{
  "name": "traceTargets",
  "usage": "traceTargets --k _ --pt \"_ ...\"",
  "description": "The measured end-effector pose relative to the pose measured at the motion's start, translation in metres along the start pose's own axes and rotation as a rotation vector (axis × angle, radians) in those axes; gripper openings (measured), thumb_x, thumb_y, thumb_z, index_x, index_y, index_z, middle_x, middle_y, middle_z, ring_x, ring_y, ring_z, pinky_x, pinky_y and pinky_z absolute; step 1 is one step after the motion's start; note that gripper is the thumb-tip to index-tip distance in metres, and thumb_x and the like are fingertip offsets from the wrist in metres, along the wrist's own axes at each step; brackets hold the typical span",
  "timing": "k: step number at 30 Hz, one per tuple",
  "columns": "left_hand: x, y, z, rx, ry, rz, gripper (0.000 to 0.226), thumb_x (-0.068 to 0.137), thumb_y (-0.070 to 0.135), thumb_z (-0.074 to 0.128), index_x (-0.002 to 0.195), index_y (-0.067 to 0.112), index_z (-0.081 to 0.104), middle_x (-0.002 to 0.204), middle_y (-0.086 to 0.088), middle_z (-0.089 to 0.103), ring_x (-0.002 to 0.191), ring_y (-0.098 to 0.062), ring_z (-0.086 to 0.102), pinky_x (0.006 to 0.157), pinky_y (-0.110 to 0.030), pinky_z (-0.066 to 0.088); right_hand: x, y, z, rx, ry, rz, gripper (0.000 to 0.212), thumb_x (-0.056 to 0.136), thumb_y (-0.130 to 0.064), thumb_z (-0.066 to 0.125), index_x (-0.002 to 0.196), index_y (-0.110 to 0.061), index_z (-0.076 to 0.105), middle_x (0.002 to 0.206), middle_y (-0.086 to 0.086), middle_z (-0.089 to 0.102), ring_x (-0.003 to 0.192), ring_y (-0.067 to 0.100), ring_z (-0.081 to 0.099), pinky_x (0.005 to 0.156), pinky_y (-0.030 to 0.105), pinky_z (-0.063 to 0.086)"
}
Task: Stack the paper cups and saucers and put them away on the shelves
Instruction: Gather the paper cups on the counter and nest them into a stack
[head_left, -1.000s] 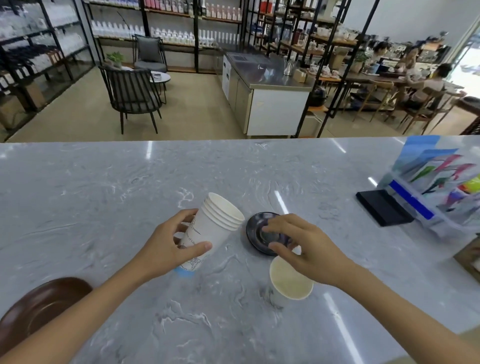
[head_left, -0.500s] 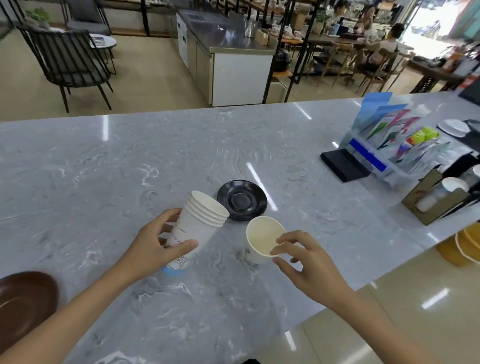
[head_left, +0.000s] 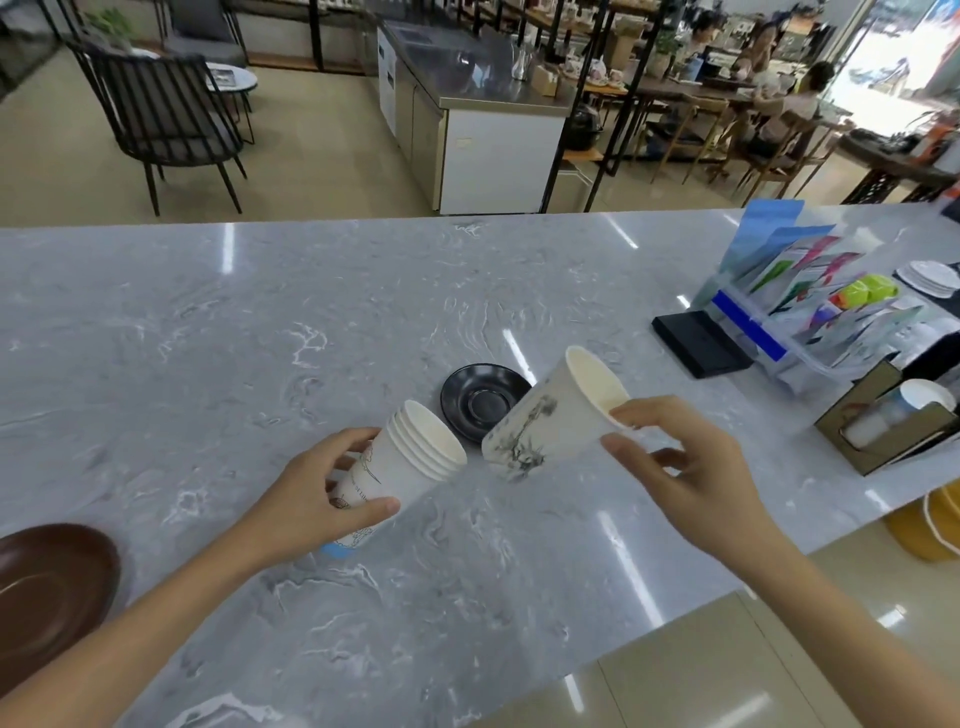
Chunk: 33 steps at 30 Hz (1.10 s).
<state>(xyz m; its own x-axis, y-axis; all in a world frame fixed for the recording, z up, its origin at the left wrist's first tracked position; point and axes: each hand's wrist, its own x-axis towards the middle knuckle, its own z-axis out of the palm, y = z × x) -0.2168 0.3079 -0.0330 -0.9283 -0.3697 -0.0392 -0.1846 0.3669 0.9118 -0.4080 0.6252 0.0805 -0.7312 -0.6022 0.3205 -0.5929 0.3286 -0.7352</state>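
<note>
Grey-veined marble is making up the tabletop (head_left: 363, 312), and nearest the camera a brown saucer (head_left: 47, 592) is lying at its left edge, partly cut off by the frame. Just beyond, the left hand (head_left: 317, 499) is wrapping thumb and fingers (head_left: 363, 512) around a stack of paper cups (head_left: 400, 478), closed on its lower half and tilting it so the open mouths are leaning toward the right. Beside it, the right hand (head_left: 680, 467) is pinching the rim of a single paper cup (head_left: 556, 415) between thumb and forefinger (the other fingers are curling loosely underneath), holding it clear of the tabletop and tipped, its printed base pointing down-left toward the stack without touching it. Behind both cups a black saucer (head_left: 483, 402) is sitting flat on the marble. Farther right, a black slab (head_left: 698, 340) is lying beside a clear rack of colourful sachets (head_left: 810, 306), and white plates (head_left: 930, 278) are stacking up at the far right edge.
</note>
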Motion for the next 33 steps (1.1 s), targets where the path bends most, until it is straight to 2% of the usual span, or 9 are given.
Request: traceTargets --k 3,8,11,13,16,25,27,29,33 --pt "0.001 0.008 0.003 0.024 0.021 0.046 0.070 0.060 0.054 0.088 0.122 0.061 0.054 0.115 0.034 0.062 0.104 0.002 0.066 0.074 -0.020 0.059 0.019 -0.016 -0.012 0.057 0.008 0.049 0.026 0.087 -0.033 0.069 0.109 -0.018 0.072 0.110 -0.002 0.071 0.099 0.017 0.067 0.073 0.049 0.060" --pt "0.003 0.021 0.007 0.052 0.065 0.114 0.071 0.064 0.050 0.089 0.124 0.060 0.053 0.119 0.036 0.058 0.111 0.009 0.060 0.077 -0.009 0.054 0.036 -0.030 -0.003 0.150 -0.052 0.073 0.020 0.090 -0.022 0.071 0.108 -0.014 0.072 0.108 0.006 0.071 0.096 0.019 0.069 0.077 0.048 0.063" --pt "0.002 0.028 0.005 0.092 0.091 0.163 0.073 0.065 0.046 0.090 0.126 0.057 0.052 0.123 0.033 0.059 0.115 0.008 0.058 0.085 -0.005 0.049 0.041 -0.031 0.008 0.180 -0.094 0.057 0.022 0.088 -0.029 0.070 0.106 -0.016 0.073 0.105 0.003 0.072 0.094 0.020 0.070 0.074 0.049 0.063" --pt "0.000 0.029 0.003 0.117 0.109 0.181 0.075 0.065 0.044 0.090 0.130 0.051 0.053 0.124 0.030 0.059 0.116 0.005 0.058 0.088 -0.004 0.047 0.045 -0.030 0.013 0.219 -0.104 0.049 0.024 0.086 -0.035 0.069 0.103 -0.019 0.073 0.102 -0.002 0.073 0.096 0.018 0.070 0.075 0.044 0.064" --pt "-0.004 0.030 -0.001 0.120 0.126 0.173 0.078 0.066 0.045 0.090 0.134 0.046 0.053 0.126 0.030 0.059 0.117 0.005 0.058 0.087 -0.005 0.049 0.051 -0.026 0.020 0.258 -0.114 0.040 0.012 0.090 -0.028 0.070 0.100 -0.024 0.074 0.101 -0.005 0.074 0.102 0.016 0.070 0.076 0.041 0.065" --pt "-0.009 0.041 -0.004 0.091 0.176 0.182 0.078 0.065 0.050 0.088 0.134 0.048 0.052 0.126 0.028 0.060 0.119 0.001 0.058 0.089 -0.007 0.049 0.046 -0.018 0.048 0.273 -0.231 0.064 0.012 0.091 -0.020 0.074 0.102 -0.025 0.076 0.097 0.004 0.073 0.095 0.027 0.068 0.073 0.056 0.059" --pt "-0.010 0.043 -0.004 0.076 0.176 0.184 0.077 0.066 0.050 0.088 0.135 0.047 0.053 0.127 0.027 0.060 0.119 0.001 0.058 0.089 -0.008 0.050 0.040 -0.017 0.059 0.251 -0.251 0.045 0.015 0.091 -0.020 0.075 0.104 -0.026 0.075 0.096 -0.002 0.073 0.088 0.028 0.067 0.072 0.053 0.060" --pt "-0.010 0.044 -0.003 0.059 0.167 0.183 0.076 0.067 0.049 0.088 0.135 0.045 0.054 0.128 0.026 0.060 0.120 0.001 0.058 0.089 -0.009 0.050 0.033 -0.017 0.070 0.242 -0.265 0.003 0.017 0.090 -0.024 0.075 0.106 -0.028 0.075 0.095 -0.011 0.073 0.081 0.018 0.067 0.069 0.040 0.060" --pt "-0.012 0.046 0.000 0.029 0.167 0.171 0.073 0.069 0.048 0.087 0.135 0.045 0.055 0.128 0.028 0.061 0.118 0.001 0.059 0.086 -0.011 0.053 0.023 -0.020 0.088 0.205 -0.254 -0.091 0.029 0.089 -0.036 0.069 0.116 -0.027 0.073 0.106 -0.016 0.074 0.092 0.012 0.070 0.068 0.023 0.057"
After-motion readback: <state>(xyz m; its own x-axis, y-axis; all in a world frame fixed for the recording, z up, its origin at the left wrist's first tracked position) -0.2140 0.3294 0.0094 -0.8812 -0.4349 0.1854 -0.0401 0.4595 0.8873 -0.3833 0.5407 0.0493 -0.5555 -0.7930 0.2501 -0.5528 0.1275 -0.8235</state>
